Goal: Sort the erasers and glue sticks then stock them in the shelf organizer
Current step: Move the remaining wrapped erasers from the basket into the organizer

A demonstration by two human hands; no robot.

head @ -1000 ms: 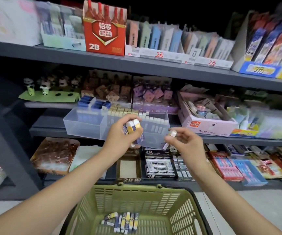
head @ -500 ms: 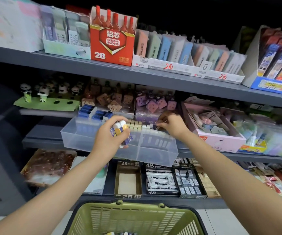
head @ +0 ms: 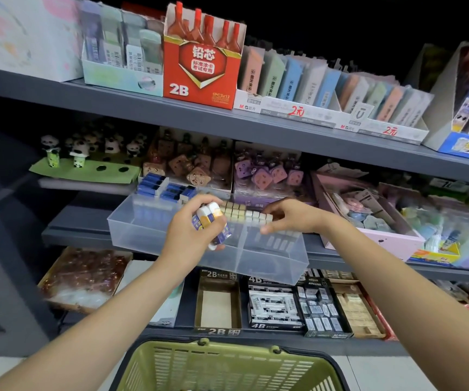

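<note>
Green basket nearest the camera, below both forearms; its rim and slatted wall show, contents mostly cut off by the frame edge.

Left hand raised in front of the clear organizer, fingers curled round a small bundle of erasers, white with yellow and blue sleeves. The bundle stands out above and to the right of the knuckles, and one white end pokes out below the palm.

Right hand just right of the left hand, reaching over the organizer's right compartment. Fingers bent, tips down at the row of cream-capped glue sticks standing upright there; thumb low at the front. Whether it pinches anything cannot be told.

Beyond the left hand, the organizer's left compartment holds blue-and-white erasers lined up at its back edge. The organizer sits on the middle shelf, its front overhanging the edge.

Below the hands, lower shelf: boxes marked 2B and 4B.

Above and behind the hands, top shelf: red 2B lead box, with a row of pastel packs to its right.
</note>
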